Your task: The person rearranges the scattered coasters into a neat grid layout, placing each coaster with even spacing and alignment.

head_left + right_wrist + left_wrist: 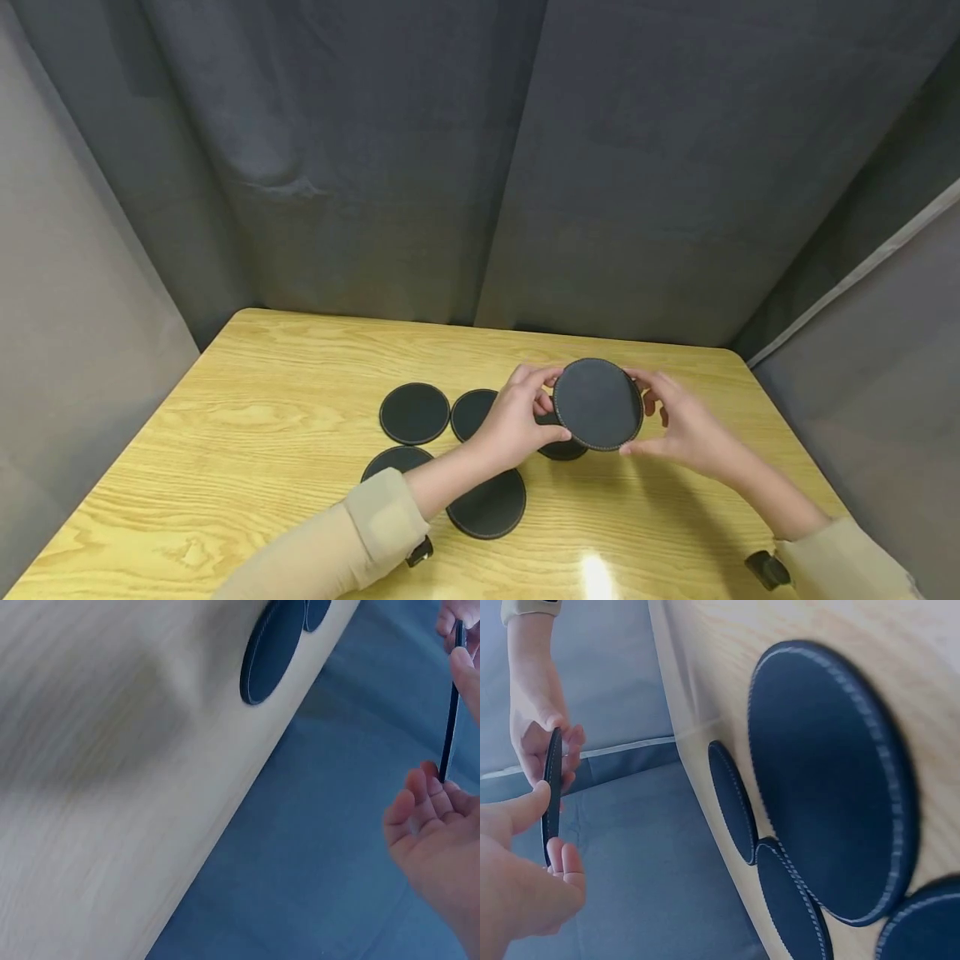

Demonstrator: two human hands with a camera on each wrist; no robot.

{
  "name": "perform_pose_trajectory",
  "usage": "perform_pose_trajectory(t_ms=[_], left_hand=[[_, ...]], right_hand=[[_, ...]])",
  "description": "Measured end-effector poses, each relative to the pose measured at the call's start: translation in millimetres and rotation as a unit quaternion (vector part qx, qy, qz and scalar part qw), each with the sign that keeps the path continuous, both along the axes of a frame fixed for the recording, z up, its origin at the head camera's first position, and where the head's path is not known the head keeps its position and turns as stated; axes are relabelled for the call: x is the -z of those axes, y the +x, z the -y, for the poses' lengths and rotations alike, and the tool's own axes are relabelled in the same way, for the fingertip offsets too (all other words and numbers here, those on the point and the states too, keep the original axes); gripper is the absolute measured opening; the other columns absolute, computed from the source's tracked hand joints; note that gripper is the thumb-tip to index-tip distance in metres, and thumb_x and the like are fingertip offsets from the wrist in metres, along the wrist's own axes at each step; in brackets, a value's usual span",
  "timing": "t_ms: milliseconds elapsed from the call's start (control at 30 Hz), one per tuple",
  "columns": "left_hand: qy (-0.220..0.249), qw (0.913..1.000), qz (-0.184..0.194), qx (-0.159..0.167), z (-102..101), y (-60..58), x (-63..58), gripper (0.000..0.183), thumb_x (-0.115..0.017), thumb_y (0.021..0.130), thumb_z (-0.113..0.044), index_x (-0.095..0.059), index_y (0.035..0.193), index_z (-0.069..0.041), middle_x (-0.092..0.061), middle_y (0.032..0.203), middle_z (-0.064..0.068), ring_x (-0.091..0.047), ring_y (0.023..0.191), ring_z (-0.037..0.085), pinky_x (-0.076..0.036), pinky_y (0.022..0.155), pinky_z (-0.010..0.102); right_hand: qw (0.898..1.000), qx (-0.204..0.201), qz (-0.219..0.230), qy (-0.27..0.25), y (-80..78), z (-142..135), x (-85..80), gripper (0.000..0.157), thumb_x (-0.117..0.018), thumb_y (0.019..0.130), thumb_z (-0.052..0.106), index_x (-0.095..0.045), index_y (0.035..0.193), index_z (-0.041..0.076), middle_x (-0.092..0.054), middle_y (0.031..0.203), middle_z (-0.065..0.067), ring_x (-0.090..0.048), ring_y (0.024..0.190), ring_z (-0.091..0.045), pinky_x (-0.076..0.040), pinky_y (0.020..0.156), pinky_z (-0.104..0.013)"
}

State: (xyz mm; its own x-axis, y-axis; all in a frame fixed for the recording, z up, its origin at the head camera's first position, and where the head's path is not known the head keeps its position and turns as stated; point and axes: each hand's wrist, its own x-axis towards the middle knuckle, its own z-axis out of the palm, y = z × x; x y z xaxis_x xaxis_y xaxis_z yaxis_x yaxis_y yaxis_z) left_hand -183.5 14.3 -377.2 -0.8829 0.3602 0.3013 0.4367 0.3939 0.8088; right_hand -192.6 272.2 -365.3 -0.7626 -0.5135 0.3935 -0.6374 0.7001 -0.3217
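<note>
A round black coaster (pixel 598 404) with pale edge stitching is held up above the table, its flat face toward the head camera. My left hand (pixel 517 417) pinches its left edge between thumb and fingers. On the opposite edge, my right hand (pixel 678 421) grips it the same way. Both wrist views show this coaster (pixel 553 795) edge-on and thin. Several matching coasters lie flat on the wood, among them one at the back left (pixel 415 413) and one at the front (pixel 491 504). Another coaster (pixel 565 450) is partly covered by the held one. My left hand and forearm hide parts of others.
The light wooden table (pixel 285 375) has rounded back corners. Dark grey curtains (pixel 360 167) hang behind its far edge, with lighter panels at both sides. A black strap piece (pixel 767 570) shows at the right cuff.
</note>
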Motion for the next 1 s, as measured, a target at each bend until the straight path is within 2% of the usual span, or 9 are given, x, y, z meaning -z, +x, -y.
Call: perform_pose_trajectory(t_ms=[100, 200, 467, 733, 1000], left_hand=[[-0.004, 1.0000, -0.001, 0.006, 6, 6.9, 2.4, 0.075, -0.084, 0.070, -0.010, -0.048, 0.136, -0.010, -0.048, 0.116, 0.000, -0.053, 0.084, 0.010, -0.049, 0.076, 0.018], [-0.008, 0.9999, -0.003, 0.012, 12, 14.1, 5.8, 0.075, -0.084, 0.069, -0.012, -0.049, 0.135, -0.009, -0.048, 0.114, 0.000, -0.053, 0.086, 0.012, -0.049, 0.077, 0.019], [-0.037, 0.9991, -0.003, 0.022, 22, 28.9, 24.2, 0.074, -0.085, 0.068, -0.015, -0.051, 0.132, -0.007, -0.050, 0.112, 0.002, -0.051, 0.085, 0.008, -0.047, 0.076, 0.019], [-0.038, 0.9986, 0.021, 0.031, 24, 37.9, 41.2, 0.072, -0.086, 0.067, -0.016, -0.052, 0.130, -0.007, -0.048, 0.109, -0.002, -0.051, 0.087, 0.010, -0.048, 0.070, 0.018], [-0.092, 0.9949, 0.040, 0.011, 20, 45.8, 54.8, 0.073, -0.087, 0.065, -0.020, -0.052, 0.128, -0.008, -0.049, 0.108, -0.002, -0.052, 0.093, 0.015, -0.046, 0.079, 0.020]], right_hand=[[1.000, -0.003, -0.019, 0.003, 6.6, 5, 2.6, 0.097, -0.095, 0.046, 0.024, -0.048, 0.128, -0.002, -0.054, 0.097, -0.001, -0.047, 0.074, -0.010, -0.040, 0.055, -0.020], [1.000, -0.008, -0.020, 0.000, 14.2, 9, 8.0, 0.097, -0.095, 0.046, 0.026, -0.049, 0.126, -0.002, -0.053, 0.097, 0.000, -0.048, 0.075, -0.010, -0.040, 0.055, -0.019], [1.000, 0.006, 0.020, -0.004, 34.3, 15, 28.9, 0.096, -0.095, 0.046, 0.030, -0.049, 0.126, 0.003, -0.050, 0.104, 0.003, -0.045, 0.080, -0.010, -0.041, 0.059, -0.020], [0.999, 0.009, 0.041, -0.011, 45.1, 17, 45.3, 0.095, -0.095, 0.044, 0.032, -0.051, 0.123, 0.005, -0.050, 0.103, 0.004, -0.046, 0.080, -0.011, -0.042, 0.061, -0.022], [0.997, 0.003, 0.072, -0.012, 53.1, 16, 61.4, 0.093, -0.089, 0.051, 0.046, -0.050, 0.126, 0.008, -0.049, 0.105, 0.006, -0.046, 0.083, -0.010, -0.044, 0.063, -0.025]])
